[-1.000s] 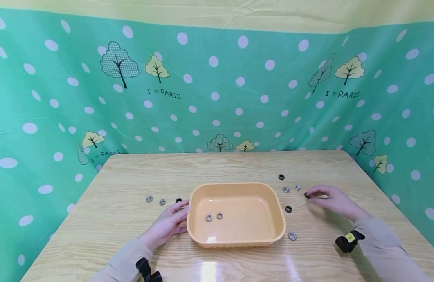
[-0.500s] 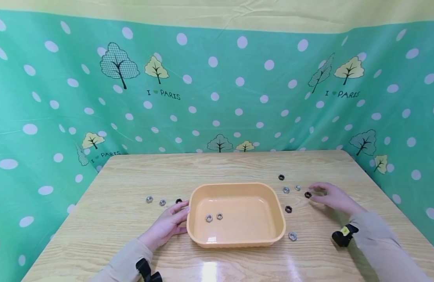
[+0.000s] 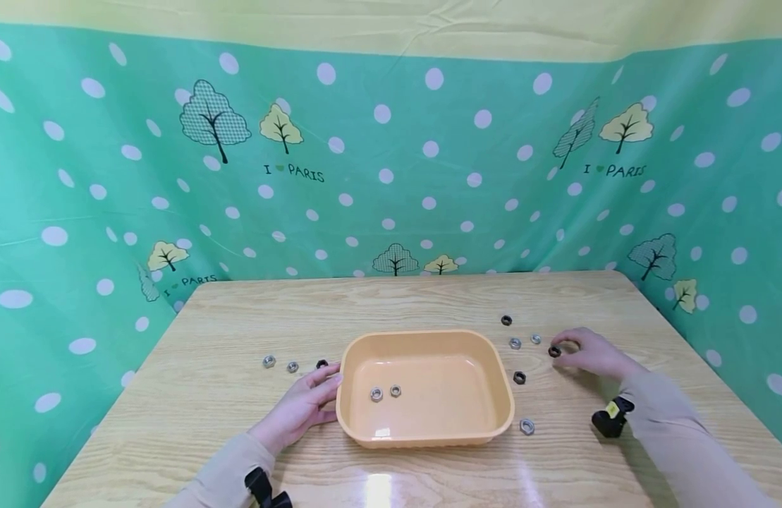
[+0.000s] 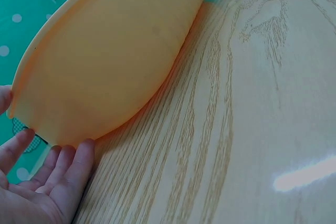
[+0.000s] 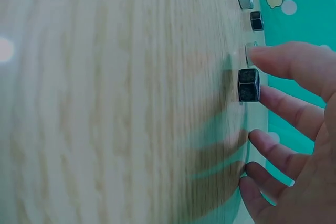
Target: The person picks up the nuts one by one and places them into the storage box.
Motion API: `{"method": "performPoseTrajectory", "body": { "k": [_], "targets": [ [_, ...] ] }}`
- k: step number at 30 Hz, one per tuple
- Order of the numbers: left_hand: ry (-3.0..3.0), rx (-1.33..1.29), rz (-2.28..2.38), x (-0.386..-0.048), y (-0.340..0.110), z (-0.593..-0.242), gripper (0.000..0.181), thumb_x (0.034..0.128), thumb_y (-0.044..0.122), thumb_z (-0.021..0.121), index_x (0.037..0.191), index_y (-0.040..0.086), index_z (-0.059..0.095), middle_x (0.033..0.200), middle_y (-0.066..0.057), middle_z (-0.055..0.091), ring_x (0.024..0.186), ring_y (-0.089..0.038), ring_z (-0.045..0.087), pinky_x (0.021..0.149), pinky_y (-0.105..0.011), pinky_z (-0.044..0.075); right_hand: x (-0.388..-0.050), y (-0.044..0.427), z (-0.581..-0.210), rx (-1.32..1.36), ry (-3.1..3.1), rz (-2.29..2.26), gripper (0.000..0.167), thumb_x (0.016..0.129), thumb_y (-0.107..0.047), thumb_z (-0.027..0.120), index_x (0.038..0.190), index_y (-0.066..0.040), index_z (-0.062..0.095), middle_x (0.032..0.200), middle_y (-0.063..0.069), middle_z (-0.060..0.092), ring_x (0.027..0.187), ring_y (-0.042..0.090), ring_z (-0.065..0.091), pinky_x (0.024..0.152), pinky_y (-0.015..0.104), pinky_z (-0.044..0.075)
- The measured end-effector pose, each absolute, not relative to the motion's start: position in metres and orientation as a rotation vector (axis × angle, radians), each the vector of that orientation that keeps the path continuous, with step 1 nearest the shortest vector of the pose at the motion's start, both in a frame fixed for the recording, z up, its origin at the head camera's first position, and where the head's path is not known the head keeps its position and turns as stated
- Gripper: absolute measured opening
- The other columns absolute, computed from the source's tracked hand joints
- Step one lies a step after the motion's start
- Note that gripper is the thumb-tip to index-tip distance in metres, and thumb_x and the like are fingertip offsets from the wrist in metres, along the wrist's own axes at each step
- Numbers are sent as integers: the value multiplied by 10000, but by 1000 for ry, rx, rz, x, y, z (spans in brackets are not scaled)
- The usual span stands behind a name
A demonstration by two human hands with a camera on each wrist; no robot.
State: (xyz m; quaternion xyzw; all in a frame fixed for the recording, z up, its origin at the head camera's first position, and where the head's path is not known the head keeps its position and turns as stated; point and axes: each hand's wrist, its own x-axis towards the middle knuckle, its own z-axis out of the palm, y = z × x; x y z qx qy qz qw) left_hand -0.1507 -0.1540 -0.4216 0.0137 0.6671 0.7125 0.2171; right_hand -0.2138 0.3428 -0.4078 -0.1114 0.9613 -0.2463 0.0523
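Observation:
A light orange plastic basin (image 3: 444, 402) stands mid-table with two silver nuts (image 3: 376, 394) inside. My left hand (image 3: 298, 409) touches its left end; in the left wrist view the fairly straight fingers (image 4: 79, 169) lie against the outer wall. On the right, my right hand (image 3: 595, 354) is around a black nut (image 3: 554, 351) that sits on the table. The right wrist view has this black nut (image 5: 249, 85) between thumb and index finger, with the thumb a little apart from it; whether the index finger touches it I cannot tell.
Right of the basin lie several other nuts: black (image 3: 506, 320), silver (image 3: 515, 343), small silver (image 3: 536, 339), black (image 3: 520, 378) and silver (image 3: 527, 427). Left of it are two silver nuts (image 3: 269, 361) and a black nut (image 3: 322, 364). A green dotted curtain (image 3: 391, 169) surrounds the table.
My right fingers were at the black nut, parted from it, and have come closer round it again. The right wrist has shifted left. My left hand and the basin have stayed put.

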Motion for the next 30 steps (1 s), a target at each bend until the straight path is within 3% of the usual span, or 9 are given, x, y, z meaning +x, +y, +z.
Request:
{"method": "performPoseTrajectory", "body": {
  "k": [14,22,30],
  "targets": [
    [1842,57,1985,-151,-153,-419,666,982,304,495,1463,-52,204,1438,-289,357,1174,-215,551,941,-441,519,-217,339,-408,-233,2964,-673,335,789,-208,729,1034,8,654,1145,327,522,1073,502,461,905,639,391],
    [1854,58,1977,-149,-152,-417,680,984,314,487,1483,-19,166,1447,-302,332,1218,-284,525,931,-457,522,-221,337,-409,-219,2980,-657,282,777,-163,727,997,0,657,1105,296,548,1046,469,479,889,618,403],
    [1867,28,1987,-148,-151,-418,667,986,291,489,1485,-14,169,1427,-306,349,1114,-196,581,911,-445,535,-221,338,-412,-217,2991,-691,200,753,-122,726,910,-15,663,1093,309,565,1029,463,501,904,623,404]
  ]
}}
